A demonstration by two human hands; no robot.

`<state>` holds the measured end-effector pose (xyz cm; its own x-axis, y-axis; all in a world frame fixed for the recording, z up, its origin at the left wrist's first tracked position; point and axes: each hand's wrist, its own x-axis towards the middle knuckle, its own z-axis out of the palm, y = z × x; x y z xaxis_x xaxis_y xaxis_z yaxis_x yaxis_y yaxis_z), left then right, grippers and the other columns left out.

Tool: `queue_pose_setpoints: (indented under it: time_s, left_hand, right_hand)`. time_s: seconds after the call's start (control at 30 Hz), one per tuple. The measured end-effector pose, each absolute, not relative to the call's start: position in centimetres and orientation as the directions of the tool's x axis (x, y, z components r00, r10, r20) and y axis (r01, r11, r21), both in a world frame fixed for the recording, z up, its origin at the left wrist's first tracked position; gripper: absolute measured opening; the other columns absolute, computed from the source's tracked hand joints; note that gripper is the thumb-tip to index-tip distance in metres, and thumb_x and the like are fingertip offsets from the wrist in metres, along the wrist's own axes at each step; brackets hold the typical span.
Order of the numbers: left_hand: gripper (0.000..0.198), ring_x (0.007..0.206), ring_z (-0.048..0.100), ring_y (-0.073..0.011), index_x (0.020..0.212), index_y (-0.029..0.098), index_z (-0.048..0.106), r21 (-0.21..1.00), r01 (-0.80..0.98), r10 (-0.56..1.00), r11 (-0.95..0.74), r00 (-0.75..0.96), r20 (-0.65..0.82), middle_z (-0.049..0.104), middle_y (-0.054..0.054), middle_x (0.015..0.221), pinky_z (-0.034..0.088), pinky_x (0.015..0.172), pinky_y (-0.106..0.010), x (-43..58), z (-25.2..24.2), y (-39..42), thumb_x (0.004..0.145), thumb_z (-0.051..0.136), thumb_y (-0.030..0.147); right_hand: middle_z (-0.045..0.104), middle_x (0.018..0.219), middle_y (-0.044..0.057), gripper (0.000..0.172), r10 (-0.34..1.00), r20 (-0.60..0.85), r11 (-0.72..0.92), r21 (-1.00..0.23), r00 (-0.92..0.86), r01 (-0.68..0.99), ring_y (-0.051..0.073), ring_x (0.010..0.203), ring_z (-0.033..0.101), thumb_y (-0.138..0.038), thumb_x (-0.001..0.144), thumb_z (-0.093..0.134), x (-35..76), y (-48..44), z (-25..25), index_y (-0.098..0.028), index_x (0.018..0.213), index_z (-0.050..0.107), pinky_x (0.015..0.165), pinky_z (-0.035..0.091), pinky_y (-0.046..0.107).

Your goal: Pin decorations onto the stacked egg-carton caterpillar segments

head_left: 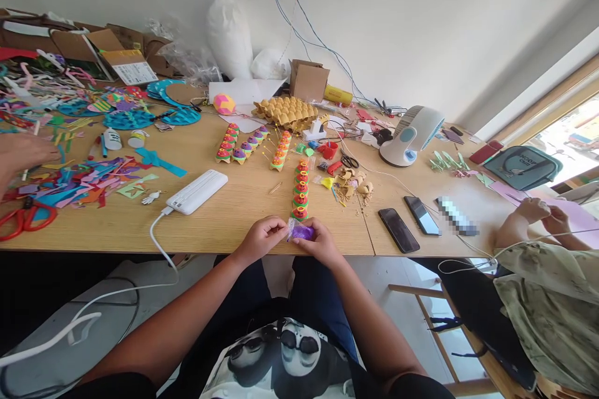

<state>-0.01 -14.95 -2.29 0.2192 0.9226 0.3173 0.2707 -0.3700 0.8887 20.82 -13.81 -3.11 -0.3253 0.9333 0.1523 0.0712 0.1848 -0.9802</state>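
Note:
At the table's front edge, both my hands hold a small clear plastic bag of purple clay (303, 233). My left hand (264, 237) pinches the bag's clear end between thumb and fingers. My right hand (322, 243) grips the side with the purple clay. Just beyond my hands stands a row of red and green egg-carton cups (301, 190) with yellow rings on top. Farther back are a similar row with yellow-tipped sticks (281, 151), a purple-topped row (251, 143) and another red-topped row (228, 142).
A white power bank (197, 192) with a cable lies left, near paper scraps (88, 182) and red scissors (28, 218). Torn carton pieces (353, 184), black scissors (349, 161), phones (399, 229) and a fan (412, 137) are right. Other people's hands (538, 218) show at both sides.

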Motion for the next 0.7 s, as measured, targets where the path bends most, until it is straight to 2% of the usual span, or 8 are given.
queue_pose_setpoints:
  time_s: [0.13, 0.27, 0.33, 0.43, 0.53, 0.63, 0.7]
  left_hand:
    - [0.029, 0.073, 0.056, -0.0139, 0.074, 0.018, 0.064, 0.898, 0.272, 0.926, -0.347, 0.25, 0.282, 0.061, -0.001, 0.076, 0.044, 0.068, -0.025, -0.1, -2.4, -14.9, 0.095, 0.059, 0.037]
    - [0.028, 0.073, 0.056, -0.0137, 0.076, 0.017, 0.064, 0.925, 0.232, 0.935, -0.299, 0.267, 0.235, 0.061, -0.001, 0.077, 0.044, 0.069, -0.025, -0.3, -2.6, -14.8, 0.096, 0.059, 0.037]
    - [0.027, 0.074, 0.057, -0.0138, 0.078, 0.017, 0.064, 0.933, 0.215, 0.936, -0.288, 0.268, 0.228, 0.061, -0.001, 0.078, 0.045, 0.07, -0.025, -0.3, -2.6, -14.8, 0.097, 0.059, 0.037]
    - [0.025, 0.075, 0.057, -0.0137, 0.08, 0.017, 0.064, 0.938, 0.208, 0.937, -0.279, 0.273, 0.218, 0.062, -0.001, 0.079, 0.045, 0.069, -0.025, -0.3, -2.7, -14.9, 0.096, 0.06, 0.036]
    - [0.025, 0.075, 0.057, -0.0137, 0.08, 0.017, 0.065, 0.936, 0.207, 0.928, -0.283, 0.304, 0.214, 0.061, -0.001, 0.08, 0.045, 0.07, -0.025, -0.4, -2.5, -15.1, 0.096, 0.062, 0.037]
    - [0.027, 0.076, 0.057, -0.0139, 0.078, 0.017, 0.065, 0.931, 0.204, 0.915, -0.304, 0.335, 0.226, 0.06, -0.001, 0.079, 0.045, 0.073, -0.026, -0.4, -2.4, -15.2, 0.096, 0.063, 0.038]
    - [0.028, 0.077, 0.057, -0.0143, 0.078, 0.017, 0.065, 0.929, 0.197, 0.911, -0.312, 0.34, 0.234, 0.06, -0.002, 0.079, 0.045, 0.074, -0.026, -0.4, -2.3, -15.2, 0.097, 0.062, 0.038]
  right_hand:
    - [0.063, 0.085, 0.0, 0.035, 0.912, 0.242, 0.305, -0.94, -0.332, 0.152, 0.015, 0.078, 0.057, -0.046, 0.075, 0.084, 21.0, -13.9, -3.2, -0.021, 0.088, 0.063, 0.075, 0.048, 0.028]
    - [0.067, 0.11, 0.009, 0.032, 0.861, 0.385, 0.468, -0.855, -0.333, 0.222, 0.023, 0.107, 0.064, -0.039, 0.079, 0.084, 21.1, -13.9, -3.4, -0.02, 0.101, 0.07, 0.096, 0.051, 0.038]
    - [0.065, 0.12, 0.013, 0.036, 0.843, 0.414, 0.51, -0.819, -0.344, 0.263, 0.025, 0.117, 0.062, -0.035, 0.083, 0.08, 20.9, -14.1, -3.5, -0.021, 0.115, 0.069, 0.1, 0.051, 0.04]
    - [0.062, 0.133, 0.015, 0.054, 0.816, 0.425, 0.556, -0.762, -0.392, 0.331, 0.027, 0.126, 0.059, -0.029, 0.085, 0.077, 20.5, -14.5, -3.7, -0.023, 0.136, 0.059, 0.105, 0.051, 0.042]
    - [0.065, 0.129, 0.016, 0.061, 0.825, 0.376, 0.546, -0.723, -0.421, 0.424, 0.03, 0.12, 0.062, -0.032, 0.082, 0.081, 20.1, -14.9, -4.0, -0.022, 0.137, 0.056, 0.1, 0.053, 0.045]
    - [0.071, 0.115, 0.014, 0.05, 0.826, 0.362, 0.545, -0.706, -0.432, 0.452, 0.029, 0.106, 0.066, -0.036, 0.084, 0.079, 20.1, -15.0, -4.3, -0.021, 0.128, 0.06, 0.09, 0.056, 0.044]
    - [0.071, 0.116, 0.014, 0.041, 0.81, 0.417, 0.577, -0.696, -0.412, 0.427, 0.029, 0.109, 0.065, -0.037, 0.086, 0.077, 20.3, -15.0, -4.4, -0.022, 0.12, 0.062, 0.092, 0.055, 0.044]
